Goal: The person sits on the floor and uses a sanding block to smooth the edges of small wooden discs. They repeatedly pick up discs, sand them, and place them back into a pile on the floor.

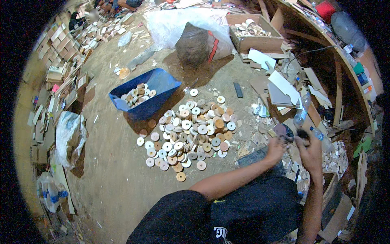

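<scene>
Your left hand (276, 147) and right hand (309, 147) meet at the right of the view, both closed around a small dark round disc (283, 131) held between them. The left fingers pinch its lower edge. The right hand grips a dark stubby tool (302, 133) against the disc; what kind of tool it is can't be made out. The disc looks flat, dull and darker than the others, and it sits up off the floor, above your lap.

Just beside your hands are two clear plastic bottles (301, 114), smooth, one upright and one tipped. Below your right forearm is an open wooden box (331, 191), rough-edged.

To your left a heap of wooden discs (191, 132) spreads over the dirt floor (109, 171): flat rounds with centre holes, pale to tan, some stacked, some loose. Beyond the heap stands a blue plastic tub (160, 83), soft-sided, with more discs inside. Further back there is a lumpy brown sack (194, 42) against white plastic sheeting (174, 22), and a wooden crate (254, 40) holding rounds. Cardboard scraps (282, 87) lie flat and jagged near the bottles. A crumpled clear bag (70, 136) sits at far left.
</scene>
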A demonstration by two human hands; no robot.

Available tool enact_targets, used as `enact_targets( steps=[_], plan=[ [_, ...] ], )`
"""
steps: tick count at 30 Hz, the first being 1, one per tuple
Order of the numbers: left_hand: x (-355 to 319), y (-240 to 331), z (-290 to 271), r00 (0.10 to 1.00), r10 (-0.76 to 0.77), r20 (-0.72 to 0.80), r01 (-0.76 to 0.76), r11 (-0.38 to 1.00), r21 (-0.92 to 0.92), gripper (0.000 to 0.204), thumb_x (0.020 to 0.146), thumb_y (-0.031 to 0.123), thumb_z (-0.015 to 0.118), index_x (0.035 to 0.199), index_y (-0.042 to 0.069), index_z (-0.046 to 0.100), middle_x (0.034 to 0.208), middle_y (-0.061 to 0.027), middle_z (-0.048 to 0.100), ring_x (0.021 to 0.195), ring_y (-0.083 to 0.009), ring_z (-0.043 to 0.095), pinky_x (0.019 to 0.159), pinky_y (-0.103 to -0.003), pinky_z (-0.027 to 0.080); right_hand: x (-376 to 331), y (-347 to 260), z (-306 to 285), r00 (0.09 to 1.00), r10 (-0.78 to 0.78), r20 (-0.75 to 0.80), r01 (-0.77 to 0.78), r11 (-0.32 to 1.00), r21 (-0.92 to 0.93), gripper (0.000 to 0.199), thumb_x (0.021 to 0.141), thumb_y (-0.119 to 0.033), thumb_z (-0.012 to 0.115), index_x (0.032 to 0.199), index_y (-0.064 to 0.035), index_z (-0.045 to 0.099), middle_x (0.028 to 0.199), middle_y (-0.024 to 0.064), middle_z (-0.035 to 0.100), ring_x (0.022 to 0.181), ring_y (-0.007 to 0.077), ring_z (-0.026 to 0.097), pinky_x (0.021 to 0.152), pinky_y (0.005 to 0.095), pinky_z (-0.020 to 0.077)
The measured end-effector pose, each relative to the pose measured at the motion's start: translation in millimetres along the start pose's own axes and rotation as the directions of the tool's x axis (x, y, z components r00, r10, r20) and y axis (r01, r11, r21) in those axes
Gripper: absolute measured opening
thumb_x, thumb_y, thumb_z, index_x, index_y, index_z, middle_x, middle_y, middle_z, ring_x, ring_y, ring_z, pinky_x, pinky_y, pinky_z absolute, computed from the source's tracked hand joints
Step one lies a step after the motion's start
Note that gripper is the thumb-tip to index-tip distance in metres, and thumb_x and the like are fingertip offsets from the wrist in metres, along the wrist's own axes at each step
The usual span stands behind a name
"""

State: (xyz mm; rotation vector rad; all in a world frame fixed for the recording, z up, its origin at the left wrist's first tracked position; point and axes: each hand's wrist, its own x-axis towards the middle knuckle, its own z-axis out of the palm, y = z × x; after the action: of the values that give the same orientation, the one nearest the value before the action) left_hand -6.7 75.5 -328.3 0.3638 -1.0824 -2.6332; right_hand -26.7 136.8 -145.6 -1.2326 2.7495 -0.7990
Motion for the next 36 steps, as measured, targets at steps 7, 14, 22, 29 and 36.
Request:
enact_targets(
  steps=[7,14,22,29,36],
  plan=[
    [-5.1,-30.5,-3.3,0.989,0.007,0.150,-0.122,0.624,0.772,0.034,0.085,0.012,0.052,0.118,0.004,0.052,0.109,-0.0194,0.061,0.100,-0.0372,0.059,0.088,-0.046,0.046,39.5,-45.7,65.9,0.955,-0.222,0.194,0.182,0.962,0.206,0.034,0.082,0.003,0.052,0.115,-0.0013,0.059,0.089,0.0106,0.064,0.075,0.0176,0.058,0.070,0.0303,0.0466],
    [-196.5,44.6,-267.8,0.857,-0.168,-0.488,0.514,0.216,0.830,0.029,0.076,0.025,0.064,0.096,0.004,0.063,0.099,-0.0193,0.059,0.092,-0.0383,0.058,0.080,-0.047,0.047,8.4,25.4,49.1,0.984,-0.172,-0.041,0.174,0.984,0.047,0.043,0.077,0.009,0.046,0.116,-0.0051,0.059,0.102,0.0200,0.065,0.089,0.0327,0.064,0.079,0.0374,0.0483],
    [-297.9,67.0,-325.3,0.989,-0.003,-0.146,0.139,-0.287,0.948,0.030,0.080,0.022,0.062,0.106,0.008,0.055,0.115,-0.0193,0.049,0.100,-0.0392,0.054,0.076,-0.048,0.050,-1.0,39.8,52.2,0.986,-0.151,0.077,0.148,0.988,0.043,0.034,0.084,0.003,0.050,0.116,-0.0032,0.058,0.103,0.0220,0.064,0.093,0.0368,0.063,0.082,0.0398,0.0482],
    [-277.5,64.5,-336.0,0.980,-0.133,-0.147,0.045,-0.574,0.818,0.037,0.083,0.018,0.058,0.115,0.003,0.048,0.112,-0.0158,0.052,0.100,-0.0337,0.057,0.072,-0.046,0.052,-7.7,44.3,42.1,0.988,-0.155,0.006,0.155,0.988,0.012,0.029,0.086,-0.003,0.051,0.114,-0.0015,0.058,0.099,0.0218,0.065,0.090,0.0365,0.063,0.081,0.0405,0.0483],
    [-232.1,76.1,-297.6,0.987,0.100,-0.126,0.156,-0.401,0.902,0.040,0.083,0.019,0.058,0.117,0.001,0.047,0.104,-0.0169,0.053,0.089,-0.0322,0.060,0.064,-0.046,0.050,-12.8,40.9,32.8,0.995,-0.093,0.024,0.092,0.995,0.046,0.025,0.086,-0.005,0.051,0.110,-0.0010,0.060,0.097,0.0204,0.065,0.084,0.0356,0.063,0.077,0.0406,0.0486]
  ],
)
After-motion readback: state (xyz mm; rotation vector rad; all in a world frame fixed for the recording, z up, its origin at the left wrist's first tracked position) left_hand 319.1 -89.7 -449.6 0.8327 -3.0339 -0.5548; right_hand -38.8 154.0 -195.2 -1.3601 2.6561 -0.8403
